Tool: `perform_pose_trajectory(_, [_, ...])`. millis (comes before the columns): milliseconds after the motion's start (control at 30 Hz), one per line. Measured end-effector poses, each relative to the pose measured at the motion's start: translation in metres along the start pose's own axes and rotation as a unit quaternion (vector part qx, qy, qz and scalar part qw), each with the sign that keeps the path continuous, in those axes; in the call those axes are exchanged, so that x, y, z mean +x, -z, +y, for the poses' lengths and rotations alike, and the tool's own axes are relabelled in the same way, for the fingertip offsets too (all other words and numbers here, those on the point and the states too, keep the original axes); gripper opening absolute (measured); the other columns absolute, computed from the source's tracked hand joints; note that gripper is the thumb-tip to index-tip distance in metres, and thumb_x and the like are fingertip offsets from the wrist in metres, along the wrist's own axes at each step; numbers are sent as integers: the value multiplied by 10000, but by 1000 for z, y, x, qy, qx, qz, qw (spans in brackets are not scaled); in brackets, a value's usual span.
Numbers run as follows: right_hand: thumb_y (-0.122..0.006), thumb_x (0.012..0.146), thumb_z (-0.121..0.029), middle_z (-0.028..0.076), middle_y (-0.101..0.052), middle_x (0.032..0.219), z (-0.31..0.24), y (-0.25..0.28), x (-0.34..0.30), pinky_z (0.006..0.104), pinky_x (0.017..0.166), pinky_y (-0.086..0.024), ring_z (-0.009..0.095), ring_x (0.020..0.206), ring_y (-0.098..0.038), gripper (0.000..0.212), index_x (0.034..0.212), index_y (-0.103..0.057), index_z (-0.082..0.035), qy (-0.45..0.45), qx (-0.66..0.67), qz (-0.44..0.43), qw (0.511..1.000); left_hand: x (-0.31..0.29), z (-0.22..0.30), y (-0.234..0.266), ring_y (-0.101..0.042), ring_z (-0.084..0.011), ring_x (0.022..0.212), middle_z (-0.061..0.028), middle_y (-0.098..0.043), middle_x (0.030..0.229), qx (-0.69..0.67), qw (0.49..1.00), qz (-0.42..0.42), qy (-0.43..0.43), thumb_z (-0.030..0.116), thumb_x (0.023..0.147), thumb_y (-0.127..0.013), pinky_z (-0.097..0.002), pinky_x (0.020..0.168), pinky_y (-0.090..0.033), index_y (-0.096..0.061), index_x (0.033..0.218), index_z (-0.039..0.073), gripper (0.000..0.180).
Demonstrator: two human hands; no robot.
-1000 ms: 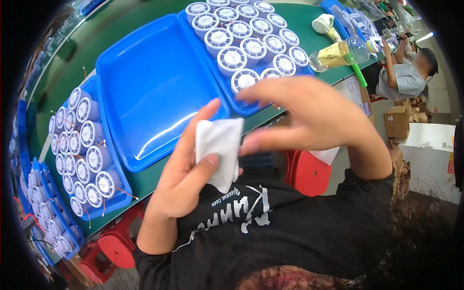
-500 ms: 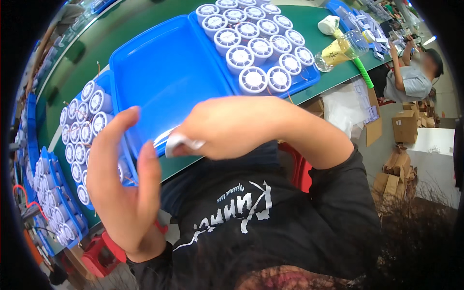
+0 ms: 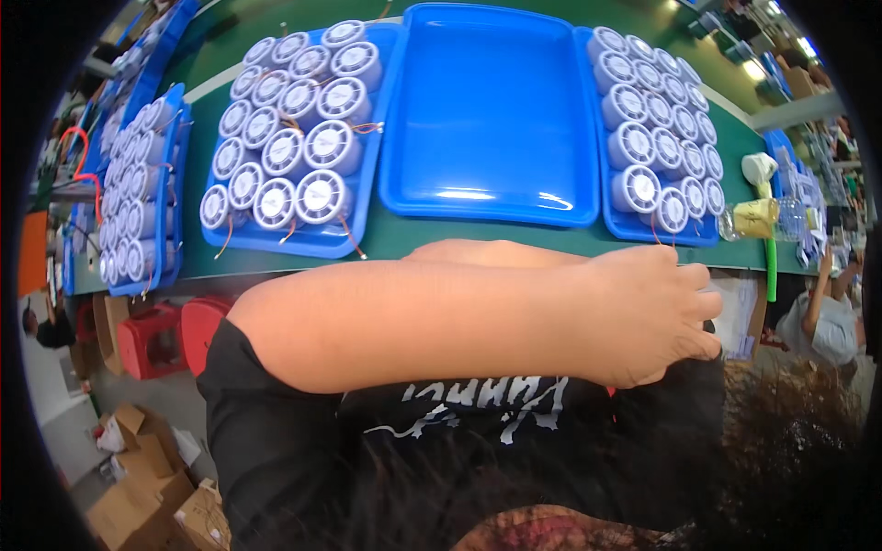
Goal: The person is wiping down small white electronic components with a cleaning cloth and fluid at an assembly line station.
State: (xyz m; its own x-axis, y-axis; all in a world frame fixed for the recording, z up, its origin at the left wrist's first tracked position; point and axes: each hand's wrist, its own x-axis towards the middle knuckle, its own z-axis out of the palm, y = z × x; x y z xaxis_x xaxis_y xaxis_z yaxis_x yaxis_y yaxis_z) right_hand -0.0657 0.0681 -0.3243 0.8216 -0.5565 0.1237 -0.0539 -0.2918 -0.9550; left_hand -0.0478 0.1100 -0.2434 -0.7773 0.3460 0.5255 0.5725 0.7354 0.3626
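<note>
My forearms are crossed in front of my black shirt, the left one lying over the right. My left hand (image 3: 643, 312) is at the right side of my body with its fingers curled in. Whatever they close on is hidden. Of my right hand (image 3: 450, 249) and forearm, only a strip shows above my left forearm; its fingers are out of sight. Just beyond my arms, a blue tray (image 3: 496, 197) shows its smooth bottom. Neither hand touches it. To its left and right stand blue trays holding white round motor-like parts (image 3: 321, 196) (image 3: 636, 188) with thin wires.
Another loaded blue tray (image 3: 175, 220) stands farther left on the green table (image 3: 395, 241). At the right lie a plastic bottle (image 3: 753, 220) and a green-handled tool (image 3: 771, 271). Red stools (image 3: 152, 340) and cardboard boxes (image 3: 138, 487) are at lower left. Another person (image 3: 818, 317) sits at right.
My raised hands have come down and my forearms are now folded across each other. The white scrap at my right hand is no longer visible. The whole view has swung, so the trays appear level.
</note>
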Motion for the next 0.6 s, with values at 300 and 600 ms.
perform_pose_trajectory(300, [-554,903,-262,130,-617,1158,-22,0,-12,383,871,-486,268,1062,-589,265,1095,-630,-97,-22,-33,40,998,-72,-6,47,-527,-187,926,-14,-526,952,29,996,-32,77,247,726,-701,-323,686,-472,-541,972,176,302])
perform_pose_trajectory(600, [-576,883,-274,116,-633,1113,-47,-9,-42,382,844,-492,273,1026,-595,240,1030,-649,-100,-83,-59,104,989,-63,3,37,-521,-182,920,-1,-509,959,55,997,-1,57,258,703,-709,-306,747,-421,-521,945,175,317])
